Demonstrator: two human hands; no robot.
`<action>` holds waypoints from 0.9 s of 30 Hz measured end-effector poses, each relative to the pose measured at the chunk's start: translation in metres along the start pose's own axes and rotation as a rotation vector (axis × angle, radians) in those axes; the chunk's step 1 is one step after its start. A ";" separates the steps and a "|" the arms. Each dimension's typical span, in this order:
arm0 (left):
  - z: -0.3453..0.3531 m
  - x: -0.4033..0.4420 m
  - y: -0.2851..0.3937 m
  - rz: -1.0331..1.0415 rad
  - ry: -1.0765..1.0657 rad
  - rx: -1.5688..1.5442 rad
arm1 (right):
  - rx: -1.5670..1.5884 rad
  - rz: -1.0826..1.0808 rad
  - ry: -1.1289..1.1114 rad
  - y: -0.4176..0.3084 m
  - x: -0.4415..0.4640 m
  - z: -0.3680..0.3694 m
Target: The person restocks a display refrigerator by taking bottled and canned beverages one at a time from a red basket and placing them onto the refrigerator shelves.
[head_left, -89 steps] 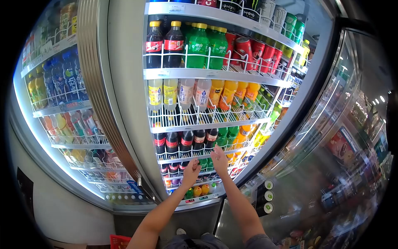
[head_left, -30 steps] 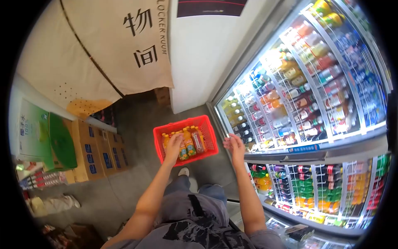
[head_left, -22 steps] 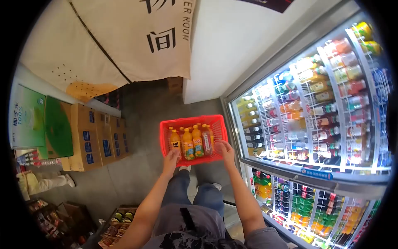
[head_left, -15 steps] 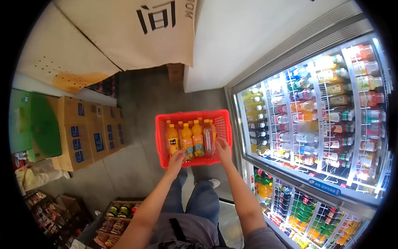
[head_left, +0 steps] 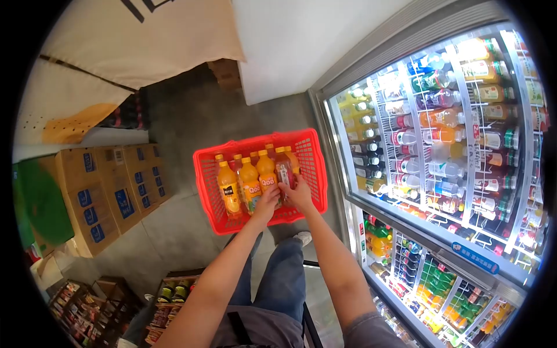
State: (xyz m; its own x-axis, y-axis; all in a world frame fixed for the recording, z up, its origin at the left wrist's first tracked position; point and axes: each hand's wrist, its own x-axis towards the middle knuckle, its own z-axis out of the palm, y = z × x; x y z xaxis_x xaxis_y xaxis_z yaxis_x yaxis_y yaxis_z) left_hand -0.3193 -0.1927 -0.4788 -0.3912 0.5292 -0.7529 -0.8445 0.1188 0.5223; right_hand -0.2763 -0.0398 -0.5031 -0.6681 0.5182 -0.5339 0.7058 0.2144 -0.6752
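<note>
A red plastic shopping basket holds several yellow-capped drink bottles standing in rows. My left hand has its fingers curled against the lower part of an orange Qoo juice bottle. My right hand closes on the lower part of a darker reddish bottle with a yellow cap. Another Qoo bottle stands just left of these. At the left end is a juice bottle with a black label. More bottles behind are partly hidden.
On the right stands a lit drinks fridge with several rows of bottles, its metal frame close to the basket. Cardboard boxes are stacked at left. A cloth curtain hangs ahead, and snack shelves stand at lower left.
Both hands have moved from the basket's near side inward among the bottles and closer together. The view has turned, so the basket appears tilted and further left.
</note>
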 end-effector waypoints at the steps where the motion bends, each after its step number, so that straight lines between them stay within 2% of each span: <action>1: 0.001 0.002 -0.002 -0.008 -0.002 0.008 | -0.165 -0.121 0.142 0.000 -0.002 0.004; 4: 0.003 0.006 -0.007 -0.004 0.009 -0.004 | -0.290 0.023 0.066 0.000 0.001 0.000; 8: 0.012 -0.003 0.001 -0.023 0.051 0.041 | -0.219 0.021 -0.017 0.016 0.003 -0.003; 10: 0.012 -0.006 0.005 -0.018 0.069 0.087 | -0.135 -0.098 0.154 0.023 -0.006 -0.001; 11: 0.008 -0.006 -0.001 0.044 0.052 0.107 | -0.131 -0.099 0.160 0.014 -0.016 -0.005; 14: 0.015 -0.029 0.010 0.146 0.008 0.165 | 0.002 -0.060 0.122 -0.027 -0.054 -0.033; 16: 0.026 -0.049 0.025 0.200 -0.025 0.201 | 0.425 0.175 -0.047 -0.047 -0.079 -0.045; 17: 0.029 -0.061 0.031 0.202 -0.085 0.215 | 0.422 0.157 -0.027 -0.057 -0.091 -0.050; 19: 0.039 -0.088 0.047 0.182 -0.204 0.189 | 0.751 0.082 -0.018 -0.070 -0.122 -0.060; 24: 0.066 -0.136 0.068 0.187 -0.335 0.381 | 0.757 0.091 0.041 -0.085 -0.194 -0.102; 25: 0.076 -0.143 0.072 0.183 -0.392 0.422 | 0.784 0.104 0.018 -0.090 -0.210 -0.113; 27: 0.098 -0.153 0.076 0.218 -0.524 0.499 | 0.815 0.021 0.107 -0.084 -0.236 -0.129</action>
State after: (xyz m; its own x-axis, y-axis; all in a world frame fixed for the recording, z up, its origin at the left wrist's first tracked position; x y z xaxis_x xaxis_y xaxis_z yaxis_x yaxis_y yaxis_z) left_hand -0.2873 -0.1821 -0.2845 -0.2003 0.8995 -0.3882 -0.4532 0.2663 0.8507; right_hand -0.1477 -0.0737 -0.2549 -0.6015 0.6003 -0.5270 0.2980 -0.4435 -0.8453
